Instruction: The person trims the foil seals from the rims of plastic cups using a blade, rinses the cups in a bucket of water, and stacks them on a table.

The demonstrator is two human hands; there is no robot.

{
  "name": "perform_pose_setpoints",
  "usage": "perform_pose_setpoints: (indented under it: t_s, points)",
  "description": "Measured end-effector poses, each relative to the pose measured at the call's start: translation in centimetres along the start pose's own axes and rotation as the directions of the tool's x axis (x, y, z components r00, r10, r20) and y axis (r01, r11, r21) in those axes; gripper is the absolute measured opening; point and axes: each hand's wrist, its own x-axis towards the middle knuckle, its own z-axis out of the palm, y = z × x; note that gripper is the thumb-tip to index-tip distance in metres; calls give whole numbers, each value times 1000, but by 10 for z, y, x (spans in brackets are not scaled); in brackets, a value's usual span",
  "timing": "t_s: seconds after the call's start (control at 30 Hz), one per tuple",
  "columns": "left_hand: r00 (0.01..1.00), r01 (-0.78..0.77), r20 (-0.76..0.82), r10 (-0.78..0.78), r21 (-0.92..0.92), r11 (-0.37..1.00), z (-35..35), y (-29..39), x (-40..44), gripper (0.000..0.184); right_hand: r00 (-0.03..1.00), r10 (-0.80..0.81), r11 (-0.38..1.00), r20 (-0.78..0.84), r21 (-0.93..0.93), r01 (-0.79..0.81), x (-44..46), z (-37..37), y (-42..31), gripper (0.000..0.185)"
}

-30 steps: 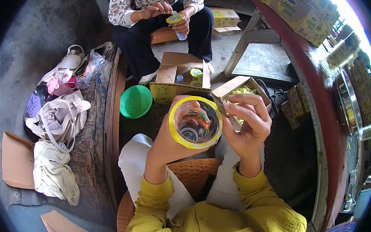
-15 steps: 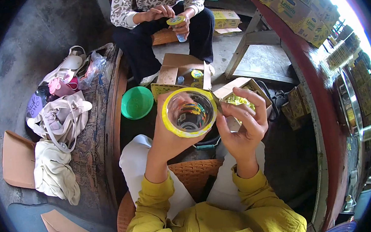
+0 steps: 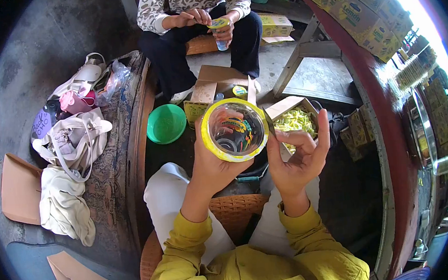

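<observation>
My left hand (image 3: 205,173) is wrapped round a clear plastic cup (image 3: 235,131), its open mouth turned up toward me. A yellow band of lid film (image 3: 209,147) runs around the rim. Printed colours show through the cup's wall. Pinched between the thumb and index finger of my right hand (image 3: 298,162) is a thin dark blade (image 3: 269,122), which lies against the right side of the rim. The other fingers of that hand stand up, away from the cup. The blade's lower end is hidden by the fingers.
Beyond the cup are a cardboard box (image 3: 198,111) with cups, a green basin (image 3: 165,124) and a box of yellow strips (image 3: 290,121). A person opposite holds a lidded cup (image 3: 221,36). Bags (image 3: 73,144) lie on the left bench; a red-edged table (image 3: 356,80) borders the right.
The cup and both hands have shifted slightly to the right in view. My right hand's raised fingers have straightened, and more of the yellow strips behind it shows.
</observation>
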Motion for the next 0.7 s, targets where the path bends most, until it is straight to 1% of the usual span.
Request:
perform_pose_setpoints:
  t_s: [0.07,0.2,0.37,0.4,0.47,0.57,0.7]
  points:
    - [1000,24,-7,-24,25,999,0,0,-1,71,1000,23,999,-5,28,-23,-2,1,0,73]
    - [999,34,3,-34,41,999,-1,1,-2,71,1000,23,1000,15,-12,-22,-1,0,-2,73]
    - [996,-11,87,-1,143,990,-3,5,0,71,1000,24,999,8,-29,-23,2,-2,-2,73]
    - [995,-20,104,3,167,986,-3,6,1,71,999,51,998,13,-27,-50,1,-3,-3,75]
    - [991,5,134,-23,130,991,-2,6,0,71,994,105,994,23,-23,-105,0,-4,-4,79]
    - [985,39,162,-56,103,994,-2,6,-1,71,982,183,975,41,118,-187,4,-6,-3,79]
    - [984,62,165,-74,77,995,-2,7,-1,71,983,175,975,49,129,-180,3,-8,-3,78]
